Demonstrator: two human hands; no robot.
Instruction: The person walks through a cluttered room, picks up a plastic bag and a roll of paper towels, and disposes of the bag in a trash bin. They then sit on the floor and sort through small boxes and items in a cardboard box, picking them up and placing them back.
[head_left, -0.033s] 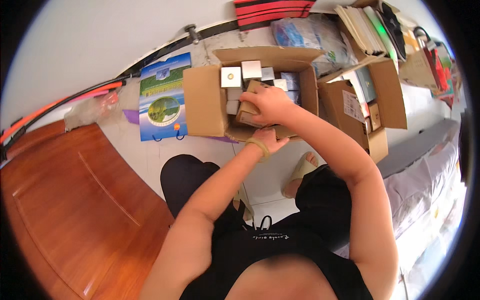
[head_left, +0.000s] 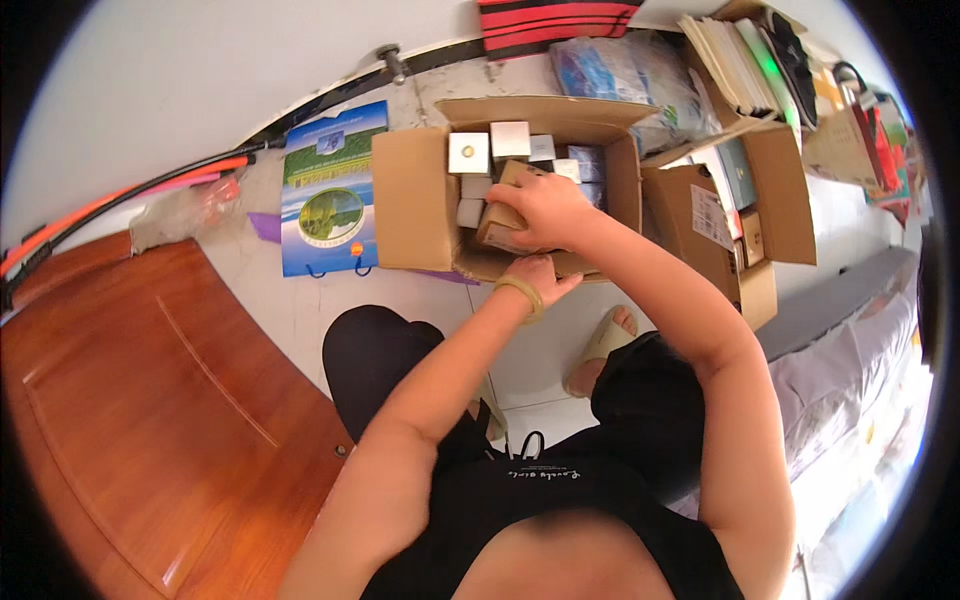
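Observation:
An open cardboard box point(head_left: 410, 200) stands on the floor in front of me with its flaps folded outward. Inside are several small boxes, among them a white one with a gold dot point(head_left: 468, 153), another white one point(head_left: 510, 138) and dark blue ones point(head_left: 588, 160). My right hand point(head_left: 548, 208) reaches in from above, its fingers closed round a small brown carton point(head_left: 499, 222) that sits tilted near the front. At the carton's near side, my left hand point(head_left: 535, 276), with a yellowish bangle point(head_left: 524, 296) on the wrist, grips the cardboard box's near edge. Its fingertips are partly hidden.
To the left lie a blue-green paper bag point(head_left: 333, 200) and a brown wooden panel point(head_left: 150, 400). A second open carton point(head_left: 690, 215) stands close on the right, beside a grey padded surface point(head_left: 850, 300). Plastic-wrapped items point(head_left: 625, 85) and a red striped bag point(head_left: 555, 25) lie behind.
The view has shifted slightly, so the boxes appear a little further right. Both hands keep their places and grips.

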